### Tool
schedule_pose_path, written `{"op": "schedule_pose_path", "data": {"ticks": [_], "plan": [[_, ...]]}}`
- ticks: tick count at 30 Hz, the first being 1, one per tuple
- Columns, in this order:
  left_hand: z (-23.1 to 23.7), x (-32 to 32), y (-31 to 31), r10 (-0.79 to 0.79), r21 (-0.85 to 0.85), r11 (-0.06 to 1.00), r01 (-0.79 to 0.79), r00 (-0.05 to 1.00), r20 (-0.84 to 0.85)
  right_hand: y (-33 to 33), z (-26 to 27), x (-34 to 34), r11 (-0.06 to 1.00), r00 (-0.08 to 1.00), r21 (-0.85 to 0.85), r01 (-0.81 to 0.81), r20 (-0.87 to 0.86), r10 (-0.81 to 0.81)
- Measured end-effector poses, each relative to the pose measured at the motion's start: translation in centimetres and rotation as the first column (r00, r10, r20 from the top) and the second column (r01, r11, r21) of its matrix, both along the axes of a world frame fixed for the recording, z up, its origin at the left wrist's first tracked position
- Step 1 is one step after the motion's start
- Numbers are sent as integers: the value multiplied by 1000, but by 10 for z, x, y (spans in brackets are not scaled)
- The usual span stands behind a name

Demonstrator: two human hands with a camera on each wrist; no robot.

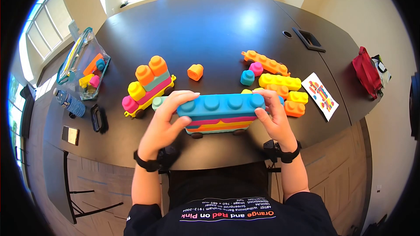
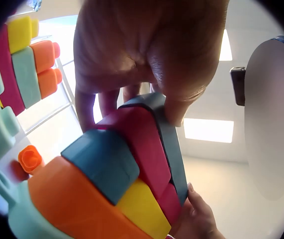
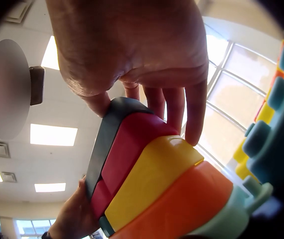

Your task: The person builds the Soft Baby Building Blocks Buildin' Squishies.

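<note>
A long blue building block (image 1: 222, 109) with round studs tops a stack in front of the torso. My left hand (image 1: 162, 124) grips its left end, thumb on the near side and fingers over the far side. At the other end my right hand (image 1: 280, 122) holds the same block likewise. Beneath it come magenta blocks (image 2: 144, 144), yellow blocks (image 3: 152, 172), and orange blocks (image 3: 181, 204). A mint wheeled base (image 2: 25, 214) carries the stack, with dark wheels (image 1: 197, 135) low on its near side.
Left of the stack stands another wheeled block train (image 1: 151, 91). A loose orange block (image 1: 195, 72) lies behind. Yellow and orange blocks (image 1: 280, 81) and a picture card (image 1: 320, 96) are right. Further left are a clear bag (image 1: 83, 61), water bottle (image 1: 69, 102) and phone (image 1: 70, 135).
</note>
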State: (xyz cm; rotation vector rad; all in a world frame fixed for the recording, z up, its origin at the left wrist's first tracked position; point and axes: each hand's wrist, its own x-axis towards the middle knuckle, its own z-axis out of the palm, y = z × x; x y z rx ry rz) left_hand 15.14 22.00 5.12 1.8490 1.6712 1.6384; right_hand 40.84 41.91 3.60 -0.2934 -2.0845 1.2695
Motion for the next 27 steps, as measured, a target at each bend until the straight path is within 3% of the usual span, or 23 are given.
{"op": "schedule_pose_path", "data": {"ticks": [2,3,5,7,9,10,12,15,19,21,22,24,27], "plan": [[18,-24,3,-351,-92,917,387,896,272,1,0,0,1000,1000,-6,2,-9,-2],[21,-31,12,-358,-48,911,409,844,399,1,1,0,1000,1000,-5,-1,-6,1],[47,-38,40,-131,-227,950,213,935,329,0,1,0,1000,1000,-4,-2,-2,2],[51,-49,80,-39,-330,943,43,999,21,0,2,0,1000,1000,9,-5,11,5],[28,-65,119,14,-386,912,-139,951,-309,0,2,-1,1000,1000,6,-10,15,10],[15,-72,133,16,-385,912,-140,951,-310,0,2,-1,1000,1000,-1,-15,20,15],[-9,-84,154,-34,-493,788,-369,773,-633,0,2,-1,1000,1000,1,-15,17,15],[-21,-95,167,-113,-579,698,-422,733,-671,0,2,-1,1000,1000,0,-20,21,20],[-19,-90,161,-113,-608,699,-377,781,-614,2,2,-1,1000,999,8,-22,33,22],[-13,-85,153,-75,-493,826,-276,811,-580,3,2,-2,1000,999,8,-23,34,23],[-2,-78,143,-74,-494,824,-278,811,-580,3,1,-2,1000,999,8,-18,34,18],[31,-55,113,30,-327,929,-174,916,-400,3,0,-2,1000,999,11,-20,25,20],[53,-36,62,73,-187,975,-124,962,-262,3,-2,-2,1000,1000,19,-18,12,18]]}}
